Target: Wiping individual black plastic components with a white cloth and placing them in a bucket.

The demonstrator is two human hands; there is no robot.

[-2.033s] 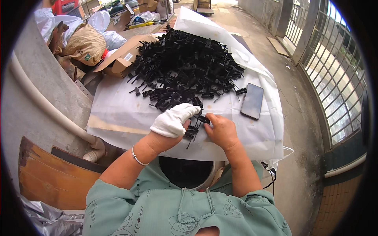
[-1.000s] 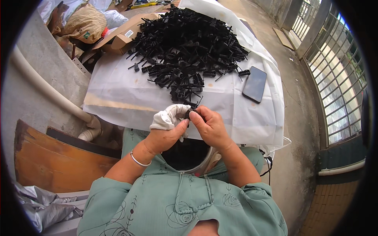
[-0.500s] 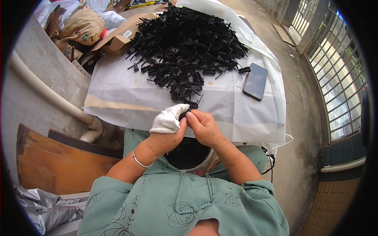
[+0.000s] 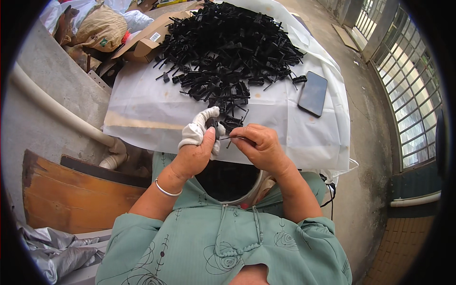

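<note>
My left hand [image 4: 197,142], in a white glove that leaves the thumb bare, is closed on a small black plastic part [image 4: 213,127]. To its right, my bare right hand [image 4: 260,146] pinches a thin dark stick [image 4: 243,138], its tip pointing toward that part. I cannot make out whether the stick is a tool or a plastic offcut. Just beyond my fingers lie a few loose black parts [image 4: 232,122]. They trail down from a large heap of black plastic parts [image 4: 232,52] on the white-covered table [image 4: 147,109].
A phone [image 4: 313,94] lies on the table at the right. Below my hands, between my knees, stands a round bucket [image 4: 256,186] with a dark inside. An open cardboard box [image 4: 142,50] touches the heap's left side. A wooden board [image 4: 71,194] leans at the lower left.
My hands were together over the part and have drawn apart. The left moved slightly left with the black part, the right moved right with the thin stick now showing.
</note>
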